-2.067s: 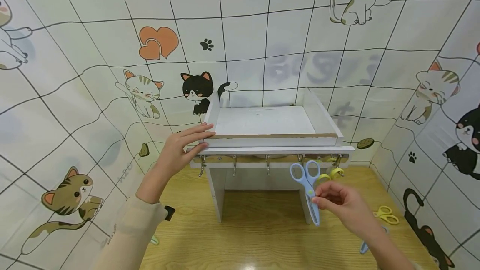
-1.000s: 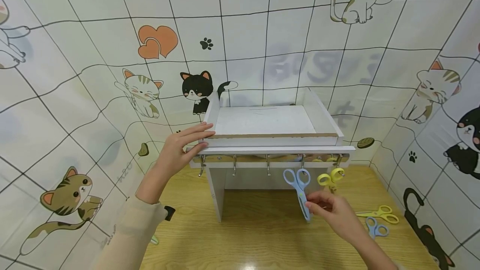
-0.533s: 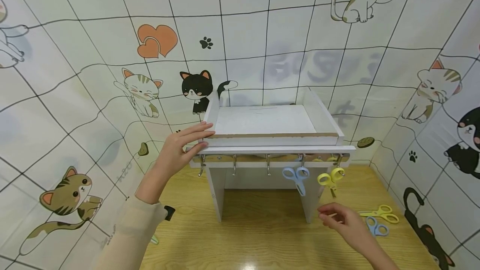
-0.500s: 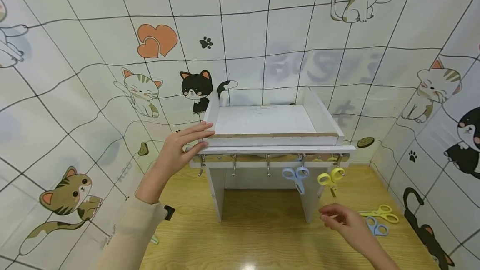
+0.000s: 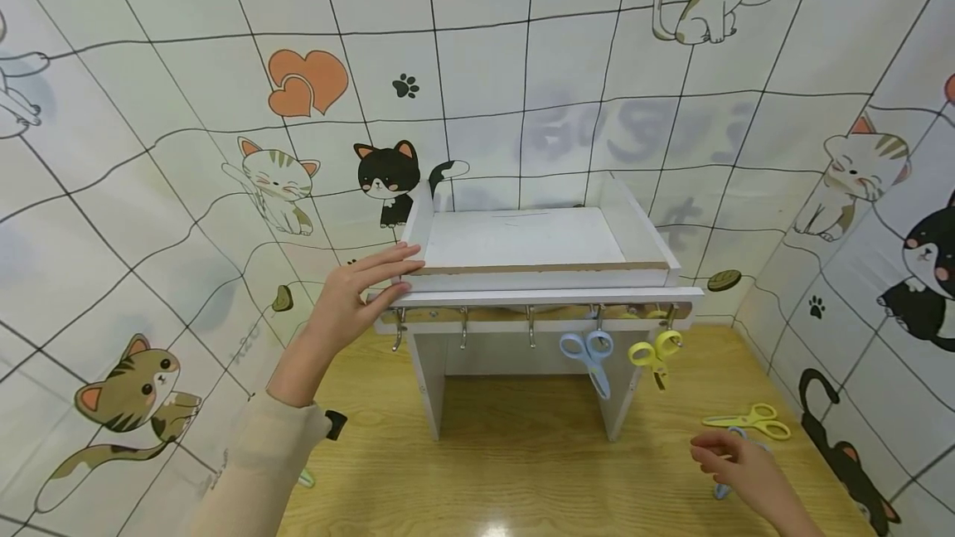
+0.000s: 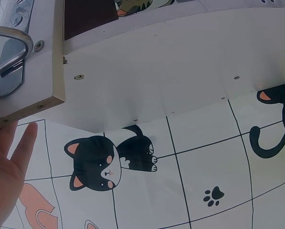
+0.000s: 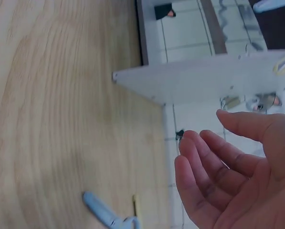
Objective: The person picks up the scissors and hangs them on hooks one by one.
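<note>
My left hand [image 5: 351, 292] rests its fairly straight fingers on the left front corner of the white shelf unit [image 5: 515, 282]. Blue scissors [image 5: 588, 348] hang by the handle from one of the metal hooks [image 5: 531, 330] on the shelf's front. Yellow scissors [image 5: 656, 350] hang on the hook to their right. Low at the right is my right hand [image 5: 746, 471], holding nothing, its fingers loosely bent in the right wrist view. It hovers over a second pair of blue scissors [image 7: 104, 212] and partly hides them in the head view. Yellow scissors [image 5: 757, 421] lie just beyond it.
The shelf unit stands on a wood-grain table [image 5: 515, 471] against a cat-printed wall covering [image 5: 492, 73]. Several hooks left of the hung scissors carry nothing. A bit of a light green object [image 5: 306, 478] shows beside the left sleeve [image 5: 249, 462].
My right hand brought the blue scissors left to a hook and let go of them; they now hang there. That hand has since moved right and down. The left hand stays in place.
</note>
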### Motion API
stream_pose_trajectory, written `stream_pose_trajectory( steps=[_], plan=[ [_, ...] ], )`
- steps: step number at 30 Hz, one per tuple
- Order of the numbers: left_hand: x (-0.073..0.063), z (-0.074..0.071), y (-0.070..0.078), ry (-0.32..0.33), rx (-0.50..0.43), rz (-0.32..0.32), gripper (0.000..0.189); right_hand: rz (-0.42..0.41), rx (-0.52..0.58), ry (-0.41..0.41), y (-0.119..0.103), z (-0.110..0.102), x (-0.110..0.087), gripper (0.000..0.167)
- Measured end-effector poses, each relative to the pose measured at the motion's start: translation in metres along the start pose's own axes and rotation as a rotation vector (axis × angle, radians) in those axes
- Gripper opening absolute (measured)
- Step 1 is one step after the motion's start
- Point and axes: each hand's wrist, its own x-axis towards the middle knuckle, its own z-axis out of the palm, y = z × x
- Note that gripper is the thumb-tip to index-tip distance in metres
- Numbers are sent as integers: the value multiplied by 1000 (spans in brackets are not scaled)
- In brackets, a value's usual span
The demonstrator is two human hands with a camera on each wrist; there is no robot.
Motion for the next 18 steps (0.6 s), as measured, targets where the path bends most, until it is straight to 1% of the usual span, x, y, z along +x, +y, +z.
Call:
stream_pose_trajectory(
  steps=[3,5,8,12,17,18],
  plan=[
    [-1,-1,0,-1,4,-5,42,98,4,62,12,-6,2,57],
    [-1,-2,1,1,6,-6,41,135,26,93,20,-10,4,63],
    [-2,-3,1,0,9,-11,41,191,88,126,34,-15,7,67],
    [-2,-4,2,-7,19,-25,40,238,135,122,54,-21,9,67],
    [-3,-6,3,-7,27,-26,39,272,118,107,75,-24,12,70],
    [-3,-6,3,-7,27,-25,40,290,164,97,79,-25,12,71]
  ],
)
